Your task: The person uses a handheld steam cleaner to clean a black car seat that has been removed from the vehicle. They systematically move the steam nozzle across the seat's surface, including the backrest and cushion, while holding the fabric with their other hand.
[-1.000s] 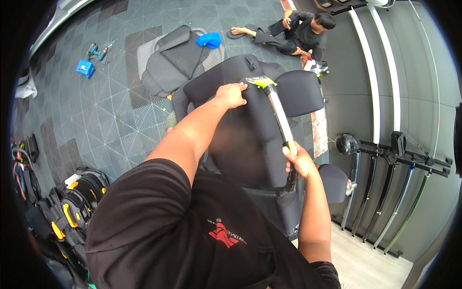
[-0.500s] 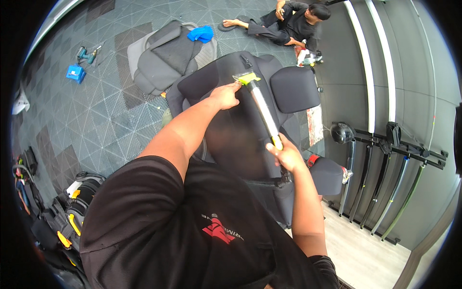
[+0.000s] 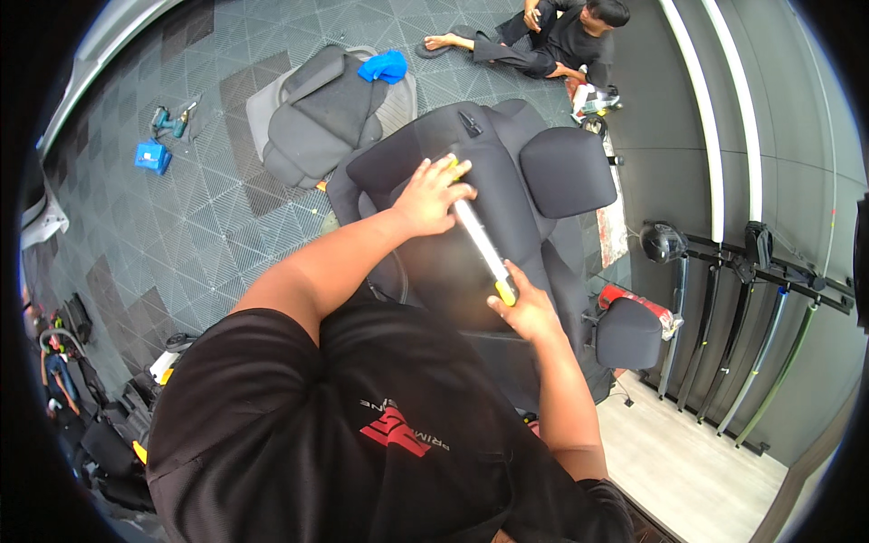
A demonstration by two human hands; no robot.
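A silver, tube-like vacuum wand (image 3: 480, 239) with yellow ends slants across a dark fabric car seat (image 3: 385, 170). My left hand (image 3: 434, 195) covers the wand's far yellow head, its fingers bent over it. Lower down, my right hand (image 3: 527, 312) is closed around the near yellow part of the handle. The headrest (image 3: 568, 172) of the seat is to the right of the wand. My left hand hides most of the wand's head, so I cannot tell whether it touches the fabric.
Loose grey seat parts (image 3: 317, 127) lie on the tiled floor, with a blue cloth (image 3: 384, 67) on them. Beyond the headrest sits another person (image 3: 570, 41). A drill (image 3: 168, 122) and a blue box (image 3: 153, 157) are at far left. Another headrest (image 3: 628, 334) is at right, near racked poles (image 3: 711, 348).
The wand has come closer to me along the seat. My left hand has gone from beside its head to over it, while my right hand keeps its grip.
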